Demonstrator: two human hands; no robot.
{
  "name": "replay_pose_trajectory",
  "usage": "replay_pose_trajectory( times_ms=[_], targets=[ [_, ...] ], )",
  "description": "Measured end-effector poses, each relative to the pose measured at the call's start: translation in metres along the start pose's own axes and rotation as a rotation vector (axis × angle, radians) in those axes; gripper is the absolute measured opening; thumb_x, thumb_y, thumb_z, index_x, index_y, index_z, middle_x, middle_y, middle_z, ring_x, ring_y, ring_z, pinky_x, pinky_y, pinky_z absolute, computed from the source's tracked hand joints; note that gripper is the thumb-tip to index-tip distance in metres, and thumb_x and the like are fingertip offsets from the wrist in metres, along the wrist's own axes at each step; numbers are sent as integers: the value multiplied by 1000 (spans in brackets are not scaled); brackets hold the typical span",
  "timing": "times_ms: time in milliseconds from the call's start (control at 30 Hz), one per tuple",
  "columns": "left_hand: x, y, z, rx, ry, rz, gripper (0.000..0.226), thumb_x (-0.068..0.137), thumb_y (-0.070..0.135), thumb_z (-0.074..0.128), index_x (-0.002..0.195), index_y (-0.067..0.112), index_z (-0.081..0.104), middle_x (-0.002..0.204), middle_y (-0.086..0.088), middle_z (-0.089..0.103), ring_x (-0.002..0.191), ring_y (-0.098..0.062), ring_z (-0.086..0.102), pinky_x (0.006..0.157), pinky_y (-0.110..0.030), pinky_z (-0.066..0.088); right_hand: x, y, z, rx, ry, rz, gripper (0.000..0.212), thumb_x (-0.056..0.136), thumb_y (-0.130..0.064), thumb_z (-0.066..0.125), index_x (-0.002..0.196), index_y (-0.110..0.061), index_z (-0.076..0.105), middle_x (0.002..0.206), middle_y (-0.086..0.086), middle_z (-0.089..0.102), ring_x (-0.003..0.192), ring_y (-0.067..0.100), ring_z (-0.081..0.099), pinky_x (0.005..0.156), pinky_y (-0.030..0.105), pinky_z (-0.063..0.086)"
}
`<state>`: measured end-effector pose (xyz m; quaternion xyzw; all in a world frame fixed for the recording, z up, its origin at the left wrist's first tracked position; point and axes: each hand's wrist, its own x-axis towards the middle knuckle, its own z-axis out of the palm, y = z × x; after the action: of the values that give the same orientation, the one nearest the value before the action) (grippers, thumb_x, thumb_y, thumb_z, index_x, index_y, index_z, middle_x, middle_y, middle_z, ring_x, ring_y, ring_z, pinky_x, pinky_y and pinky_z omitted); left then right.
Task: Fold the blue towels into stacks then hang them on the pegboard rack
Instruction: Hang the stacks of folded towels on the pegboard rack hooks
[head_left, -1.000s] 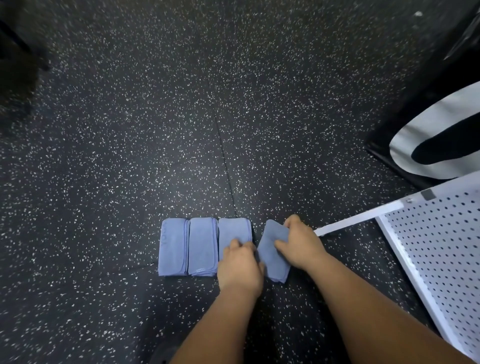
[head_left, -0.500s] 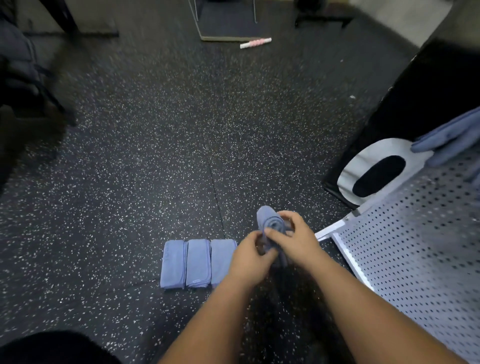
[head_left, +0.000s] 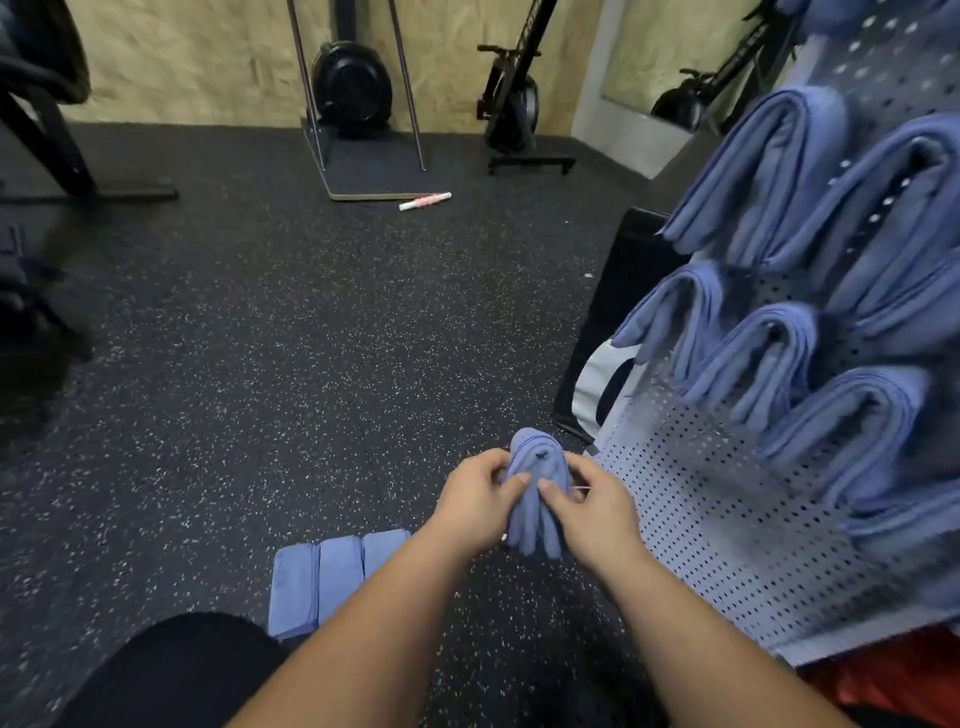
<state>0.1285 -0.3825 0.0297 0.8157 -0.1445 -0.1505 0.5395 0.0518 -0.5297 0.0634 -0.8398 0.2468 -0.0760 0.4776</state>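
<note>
Both hands are gripping one folded towel in the lower centre of the frame, raised off the floor and just left of the pegboard. The left hand and right hand are curling round its sides, thumbs pressing on the near face; the soft blue cloth is bending into a rounded hump on top, its layered ends hanging down. Three more towels, folded into flat narrow rectangles, are lying side by side and touching on the floor at lower centre, partly hidden by the left forearm. The pegboard, a white sheet dotted with small holes, is filling the lower right, and hung towels are draping over it in thick arched loops up the right edge. The floor is showing as dark rubber flecked with white. A pale board wall is running across the top, with black exercise machines standing against it and a pink and white stick lying near them. A black box is standing behind the pegboard.
</note>
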Motion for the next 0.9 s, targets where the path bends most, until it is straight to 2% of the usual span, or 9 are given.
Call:
replay_pose_trajectory(
  times_ms=[100, 167, 233, 300, 433, 533, 700, 800, 900],
  targets=[
    [6, 27, 2, 96, 0, 47, 8, 100, 31, 67, 101, 28, 74, 83, 11, 74, 74, -7, 63, 75, -29, 52, -1, 11, -10, -77, 166, 62, 11, 96, -32, 69, 106, -33, 75, 82, -11, 75, 80, 12, 71, 71, 30, 56],
    [12, 40, 3, 160, 25, 101, 11, 101, 31, 65, 107, 33, 75, 88, 15, 75, 81, -8, 67, 78, -29, 52, -3, 18, -10, -51, 300, 69, 20, 97, -39, 66, 112, -31, 76, 92, -7, 75, 81, 15, 69, 77, 36, 58],
    [20, 51, 5, 185, 82, 161, 14, 101, 30, 65, 109, 37, 75, 87, 18, 74, 81, -7, 68, 78, -30, 55, -6, 19, -10, 47, 459, 79, 26, 99, -39, 66, 123, -35, 74, 107, -6, 66, 84, 13, 64, 79, 34, 52],
    [31, 60, 10, 157, 130, 216, 18, 101, 29, 68, 115, 38, 76, 91, 19, 75, 82, -5, 68, 81, -32, 58, -4, 16, -6, 170, 574, 112, 30, 101, -35, 66, 131, -39, 71, 108, -10, 55, 84, 7, 60, 78, 31, 48],
    [59, 73, 24, 71, 125, 321, 22, 101, 27, 68, 117, 40, 74, 96, 19, 77, 88, -4, 70, 86, -34, 59, 16, 8, 0, 298, 657, 109, 34, 103, -32, 66, 137, -36, 69, 112, -11, 53, 89, -1, 58, 82, 24, 46],
    [82, 70, 34, 28, 108, 346, 23, 100, 28, 69, 119, 39, 75, 100, 20, 78, 94, -4, 71, 91, -35, 58, 37, 8, 4, 354, 724, 131, 37, 104, -32, 65, 140, -36, 67, 118, -8, 54, 90, -5, 58, 92, 31, 51],
    [114, 64, 51, -17, 34, 311, 25, 101, 25, 66, 119, 40, 77, 94, 20, 78, 85, 3, 69, 82, -26, 56, 70, 8, 12, 394, 801, 174, 35, 104, -34, 63, 139, -35, 69, 122, -3, 57, 95, 5, 61, 89, 25, 48],
    [131, 57, 66, -32, 9, 284, 26, 102, 27, 64, 121, 40, 75, 96, 19, 78, 87, 0, 70, 86, -29, 58, 86, 11, 17, 429, 826, 203, 37, 104, -36, 64, 140, -35, 67, 124, -5, 58, 91, -2, 59, 92, 27, 50],
    [141, 54, 81, -60, -32, 260, 23, 103, 31, 62, 120, 39, 76, 94, 16, 78, 87, -7, 72, 86, -33, 60, 97, 15, 17, 418, 842, 213, 39, 104, -39, 62, 143, -37, 65, 126, -5, 57, 90, -2, 60, 84, 18, 44]
  ],
)
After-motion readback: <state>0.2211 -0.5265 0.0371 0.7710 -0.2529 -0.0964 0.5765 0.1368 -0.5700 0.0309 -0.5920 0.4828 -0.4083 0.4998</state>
